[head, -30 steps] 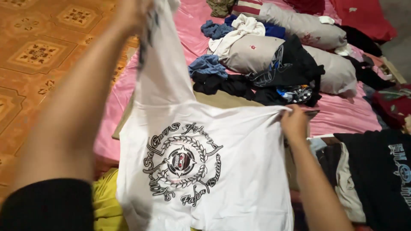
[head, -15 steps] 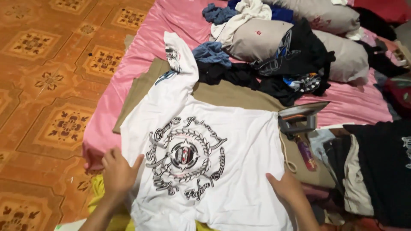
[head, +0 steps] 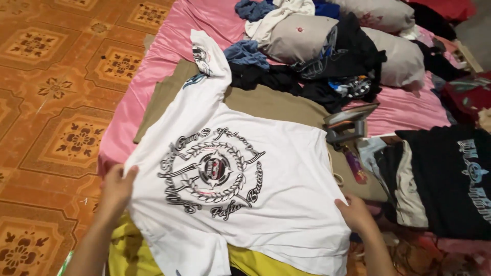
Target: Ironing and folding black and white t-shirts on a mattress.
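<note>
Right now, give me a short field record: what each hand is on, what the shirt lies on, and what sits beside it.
left hand: grips left edge of the white printed T-shirt
right hand: grips its right edge
shirt state: spread flat, print up, one sleeve stretched away
under shirt: tan cloth on pink sheet
right of shirt: clothes iron
beyond: dark clothes pile, grey pillows
near edge: yellow garment

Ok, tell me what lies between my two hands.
In the head view, the white T-shirt with its black round print spans from left hand to right hand.
</note>
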